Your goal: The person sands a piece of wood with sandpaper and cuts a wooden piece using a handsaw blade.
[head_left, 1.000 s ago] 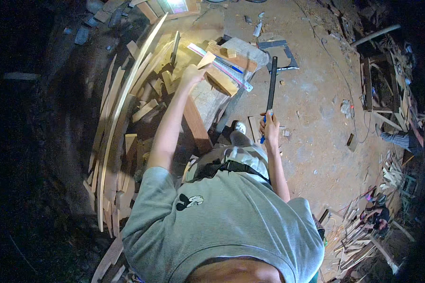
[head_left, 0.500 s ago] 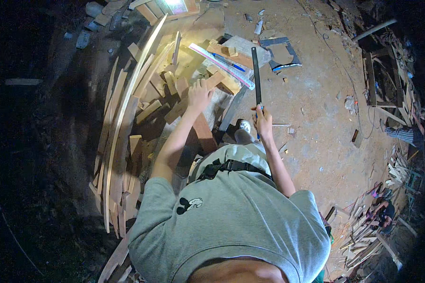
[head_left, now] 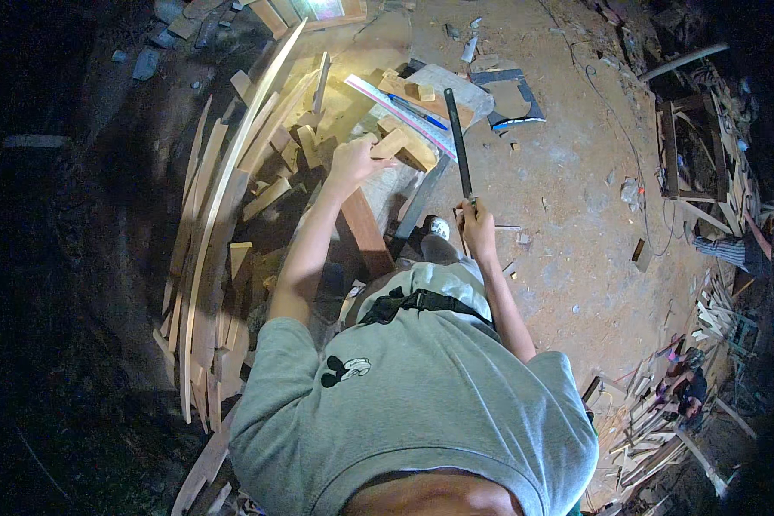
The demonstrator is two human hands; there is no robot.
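head view | left fisheye of a pair on my head | faces down | my shirt [head_left: 439, 396] nearest, floor [head_left: 576, 267] farther off | edges bend toward rim

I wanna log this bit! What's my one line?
left hand: holding small wood piece | right hand: gripping long dark tool | nearby: ruler, blue pen
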